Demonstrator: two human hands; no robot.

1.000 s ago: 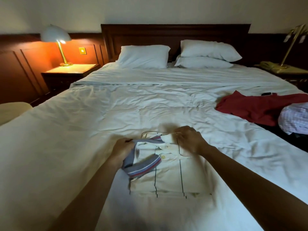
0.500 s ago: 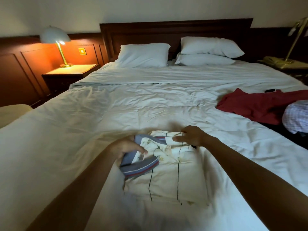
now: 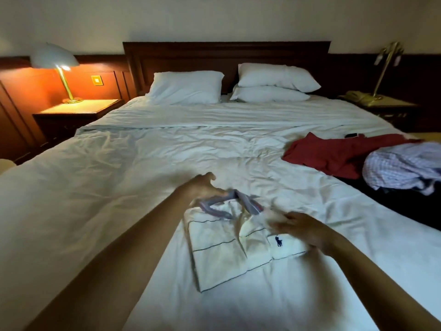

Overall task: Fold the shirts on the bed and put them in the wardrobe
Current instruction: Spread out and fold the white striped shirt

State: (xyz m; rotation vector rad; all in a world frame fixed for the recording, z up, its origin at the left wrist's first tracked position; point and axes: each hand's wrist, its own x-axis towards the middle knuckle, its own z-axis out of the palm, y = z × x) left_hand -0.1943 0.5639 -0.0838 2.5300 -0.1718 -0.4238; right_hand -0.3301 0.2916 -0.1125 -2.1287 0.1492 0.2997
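A folded cream polo shirt (image 3: pixel 224 256) with thin dark stripes and a blue-grey collar (image 3: pixel 229 204) lies skewed on the white bed (image 3: pixel 133 177) in front of me. My left hand (image 3: pixel 202 187) is at the collar's left end and grips it, thumb raised. My right hand (image 3: pixel 303 228) is on the shirt's upper right, just above the small dark logo, and pinches a raised bit of cream fabric. Both hands are motion-blurred. On the right side of the bed lie a red shirt (image 3: pixel 334 156) and a crumpled checked shirt (image 3: pixel 403 166).
A dark garment (image 3: pixel 393 204) lies under the checked shirt, with a small dark object (image 3: pixel 353 135) past the red one. Three pillows (image 3: pixel 186 87) lean on the headboard. A lit lamp (image 3: pixel 57 60) stands on the left nightstand (image 3: pixel 78 111), a brass lamp (image 3: pixel 386 65) on the right.
The folded polo has turned and now lies at an angle. My right hand slid down to the shirt's right side by the logo. My left hand moved up along the collar.
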